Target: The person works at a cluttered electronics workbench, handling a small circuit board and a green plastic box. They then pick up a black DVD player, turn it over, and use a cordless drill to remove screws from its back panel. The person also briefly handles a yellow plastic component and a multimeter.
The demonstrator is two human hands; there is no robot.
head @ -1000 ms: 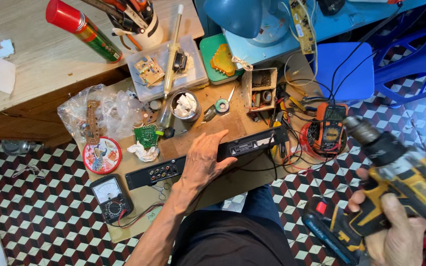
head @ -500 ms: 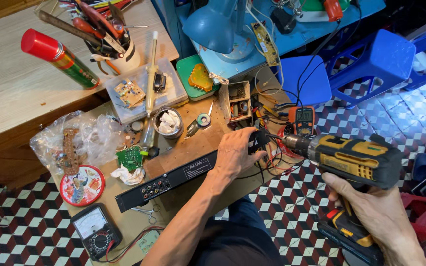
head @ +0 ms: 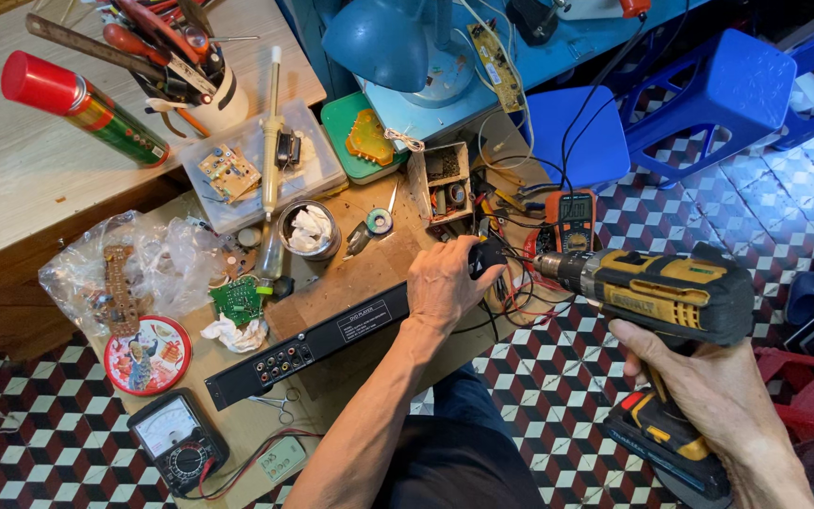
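Left hand [head: 443, 280] lies palm down on the right end of a long black player unit [head: 308, 344], fingers curled over that end where dark cables gather. Right hand [head: 708, 382] grips the handle of a yellow and black cordless drill [head: 657, 292], held level off the worktop's [head: 350, 273] edge above the checkered floor [head: 558, 377], its chuck pointing left and close to the left hand's fingertips. The player unit rests slantwise along the worktop's near edge. Behind it stand a small metal tin [head: 308, 229] of white wadding and a green circuit board [head: 237, 300]. An orange multimeter [head: 573, 215] sits near the drill's tip.
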